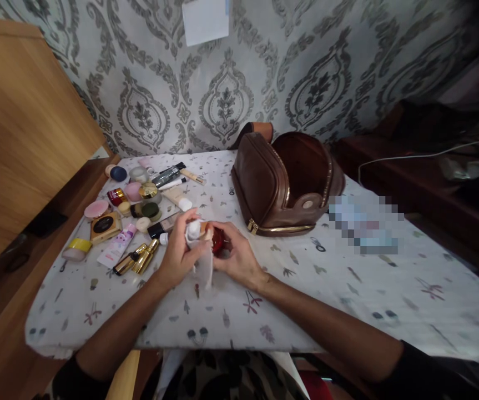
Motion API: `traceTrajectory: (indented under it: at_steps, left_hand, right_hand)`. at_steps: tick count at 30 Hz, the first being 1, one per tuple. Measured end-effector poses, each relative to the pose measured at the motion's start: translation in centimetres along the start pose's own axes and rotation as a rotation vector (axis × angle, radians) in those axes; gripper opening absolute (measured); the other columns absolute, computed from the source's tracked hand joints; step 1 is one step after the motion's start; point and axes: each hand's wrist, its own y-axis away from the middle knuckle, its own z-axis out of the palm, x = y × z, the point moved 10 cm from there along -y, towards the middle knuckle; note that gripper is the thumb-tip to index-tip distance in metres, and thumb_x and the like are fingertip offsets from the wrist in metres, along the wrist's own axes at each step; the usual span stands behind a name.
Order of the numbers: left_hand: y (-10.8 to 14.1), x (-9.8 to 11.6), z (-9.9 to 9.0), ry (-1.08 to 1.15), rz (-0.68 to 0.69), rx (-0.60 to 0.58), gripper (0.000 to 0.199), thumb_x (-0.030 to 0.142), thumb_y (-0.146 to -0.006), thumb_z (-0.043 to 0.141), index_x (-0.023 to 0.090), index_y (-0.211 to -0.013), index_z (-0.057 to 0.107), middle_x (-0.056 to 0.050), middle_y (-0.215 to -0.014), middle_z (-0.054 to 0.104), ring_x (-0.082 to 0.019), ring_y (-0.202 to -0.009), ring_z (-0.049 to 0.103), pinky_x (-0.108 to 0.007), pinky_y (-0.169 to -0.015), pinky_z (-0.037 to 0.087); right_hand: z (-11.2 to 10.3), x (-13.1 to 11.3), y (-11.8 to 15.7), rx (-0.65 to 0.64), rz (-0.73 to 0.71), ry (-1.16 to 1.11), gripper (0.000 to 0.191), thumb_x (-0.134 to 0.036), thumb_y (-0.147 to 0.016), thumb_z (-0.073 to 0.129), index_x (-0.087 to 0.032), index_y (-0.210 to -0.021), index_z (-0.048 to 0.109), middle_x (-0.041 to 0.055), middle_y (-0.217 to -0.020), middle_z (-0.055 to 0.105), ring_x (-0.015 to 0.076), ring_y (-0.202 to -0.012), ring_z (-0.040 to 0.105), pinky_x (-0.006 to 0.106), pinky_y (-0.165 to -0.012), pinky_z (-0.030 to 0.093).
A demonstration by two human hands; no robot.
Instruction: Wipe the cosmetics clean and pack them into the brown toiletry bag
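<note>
Near the middle of the table, my left hand [181, 253] is closed on a white cloth or tissue [203, 266], which hangs down between my hands. A small red container [218, 240] is held in my right hand [239, 255], its fingers curled round it and the cloth touching its left side. Close to my left hand, on its left, lie many cosmetics, among them a gold tube [145, 256], a pink tube [117, 245] and a dark green jar [151, 211]. An unzipped brown bag [262, 183] stands upright behind and to the right of my hands.
The table [231, 319] has a white patterned cover. A wooden panel [26, 128] rises at the left, and a patterned wall [226, 100] stands behind. A blurred-out item [364, 225] lies right of the bag. A white cable [426, 153] crosses the dark furniture at the right.
</note>
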Motion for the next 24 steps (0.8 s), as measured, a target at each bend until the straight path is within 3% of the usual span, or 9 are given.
traceTrajectory:
  at_steps: [3,8,15,17,20,24]
  left_hand:
    - [0.2,0.5,1.2,-0.088,0.059,-0.09,0.055,0.044,-0.086,0.064,0.019,-0.133,0.047,-0.011,-0.121,0.059,-0.027,-0.115,0.057,-0.041,-0.102,0.043]
    - [0.0,0.8,0.8,-0.088,0.017,-0.064,0.031,0.039,-0.097,0.048,0.018,-0.118,0.055,-0.009,-0.111,0.064,-0.024,-0.107,0.06,-0.037,-0.097,0.044]
    - [-0.7,-1.4,-0.7,0.144,-0.188,0.008,0.032,0.043,-0.1,0.044,0.019,-0.099,0.063,-0.001,-0.084,0.064,-0.017,-0.082,0.062,-0.028,-0.081,0.047]
    - [-0.7,-2.0,-0.9,0.198,-0.221,0.026,0.034,0.047,-0.099,0.046,0.019,-0.099,0.065,-0.002,-0.086,0.065,-0.017,-0.084,0.062,-0.027,-0.081,0.047]
    - [-0.6,-2.1,-0.7,0.211,-0.239,0.021,0.046,0.057,-0.098,0.043,0.018,-0.101,0.067,-0.004,-0.091,0.068,-0.019,-0.086,0.064,-0.029,-0.08,0.049]
    - [-0.6,-0.7,0.1,0.163,-0.114,-0.05,0.062,0.071,-0.091,0.041,0.016,-0.11,0.065,-0.008,-0.101,0.07,-0.023,-0.092,0.065,-0.033,-0.084,0.051]
  right_hand:
    - [0.5,-1.7,0.5,-0.068,-0.185,0.21,0.06,-0.02,-0.077,0.072,-0.026,-0.133,0.053,0.0082,-0.111,0.058,0.0243,-0.1,0.061,0.042,-0.09,0.055]
    - [1.8,-2.4,1.6,-0.165,-0.307,0.353,0.066,-0.012,-0.08,0.065,-0.027,-0.141,0.047,0.0126,-0.131,0.051,0.0256,-0.111,0.061,0.038,-0.089,0.058]
    - [2.0,-3.4,2.0,-0.151,-0.396,0.224,0.067,-0.019,-0.08,0.075,-0.028,-0.141,0.048,0.0116,-0.131,0.054,0.0254,-0.121,0.057,0.04,-0.1,0.054]
    - [1.5,-3.1,1.5,-0.115,-0.326,0.098,0.066,-0.021,-0.076,0.079,-0.027,-0.136,0.053,0.0099,-0.125,0.058,0.0244,-0.117,0.06,0.04,-0.1,0.053]
    - [1.1,-1.3,0.6,-0.083,-0.088,-0.189,0.062,-0.024,-0.071,0.084,-0.026,-0.127,0.058,0.0076,-0.118,0.064,0.0226,-0.109,0.064,0.039,-0.097,0.054]
    - [1.7,0.9,0.1,-0.082,0.191,-0.574,0.064,-0.026,-0.066,0.088,-0.026,-0.121,0.057,0.0037,-0.113,0.068,0.0189,-0.102,0.066,0.035,-0.093,0.054]
